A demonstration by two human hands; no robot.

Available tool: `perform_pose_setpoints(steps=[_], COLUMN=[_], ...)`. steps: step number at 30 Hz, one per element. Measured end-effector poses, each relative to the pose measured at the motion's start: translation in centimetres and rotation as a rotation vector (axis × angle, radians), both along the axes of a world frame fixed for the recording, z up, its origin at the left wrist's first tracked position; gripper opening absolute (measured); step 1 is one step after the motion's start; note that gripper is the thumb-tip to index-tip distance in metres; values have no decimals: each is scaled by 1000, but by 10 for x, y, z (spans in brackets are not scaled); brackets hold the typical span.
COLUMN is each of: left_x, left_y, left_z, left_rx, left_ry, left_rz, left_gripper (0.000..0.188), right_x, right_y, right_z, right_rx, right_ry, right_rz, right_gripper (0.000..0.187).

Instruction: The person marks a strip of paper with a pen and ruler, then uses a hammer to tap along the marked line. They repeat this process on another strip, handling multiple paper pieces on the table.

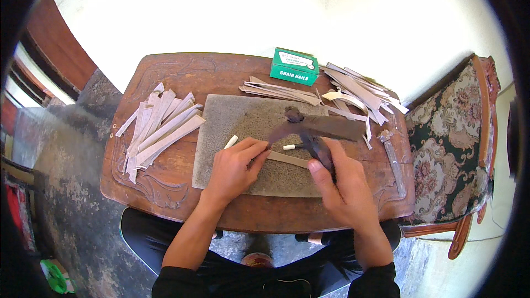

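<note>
My left hand (237,163) is closed, pinching one end of a narrow grey-tan strip (290,158) over a speckled grey slab (232,116). The other end of the strip reaches toward my right hand (350,187). That hand is wrapped around the grip of a dark hand tool (334,126), whose broad head is raised above the slab. Blur hides its exact kind. Beside my left hand's knuckles is a small white stick (231,141). A white-tipped dark piece (289,147) shows between my hands, partly hidden.
On the carved wooden table (165,63), pale strips (160,121) lie fanned at left, with more strips (359,91) at back right. A green nail box (294,66) stands at the back. A worn hammer-like tool (392,160) lies right, near a floral chair (447,143).
</note>
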State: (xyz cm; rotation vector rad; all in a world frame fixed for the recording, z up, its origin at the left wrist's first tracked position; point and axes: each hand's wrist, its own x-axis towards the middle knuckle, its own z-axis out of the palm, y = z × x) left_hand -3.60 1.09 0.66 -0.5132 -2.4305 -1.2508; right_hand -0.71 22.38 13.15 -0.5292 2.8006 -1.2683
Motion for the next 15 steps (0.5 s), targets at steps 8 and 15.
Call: perform_pose_setpoints(steps=[8,15], left_x=[1,0], left_y=[-1,0], left_z=[0,-3], left_rx=[-15,0], left_ry=[3,14], left_rz=[9,8], left_gripper=[12,12], right_x=[-1,-2], right_y=[0,0], right_z=[-7,-27], right_rx=[-22,-42], right_ry=[15,133], right_rz=[12,16], right_gripper=[27,28])
